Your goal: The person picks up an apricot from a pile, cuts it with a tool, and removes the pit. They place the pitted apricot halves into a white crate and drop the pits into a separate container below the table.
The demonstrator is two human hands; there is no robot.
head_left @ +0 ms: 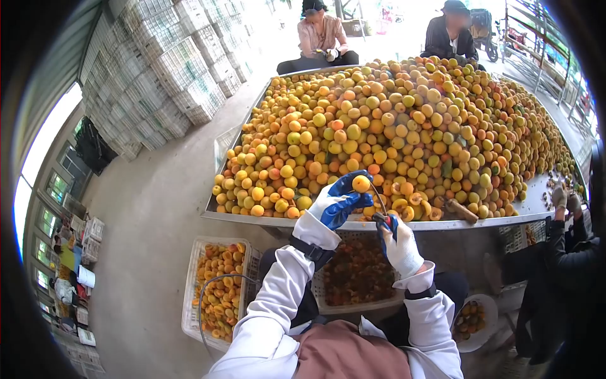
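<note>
On the floor at the left stands a white plastic crate (218,294) full of small orange fruit, and beside it, under the tabletop, is a second white crate (356,275) with darker fruit pieces. Above them the left hand (338,201), in a blue and white glove, is closed around one small round yellow apricot (361,184), held up at the near edge of the long metal tabletop (442,224). The right hand (399,243), in a white glove, is just below and to the right of the fruit, so the left hand is the nearer one. Its grip is shut on a small blue-handled cutting tool (384,221), whose thin metal blade points up and to the left and touches the apricot. Behind both hands a big heap of yellow and orange apricots (404,126) covers the tabletop. At the far right a co-worker's gloved hands (565,199) rest by the edge.
</note>
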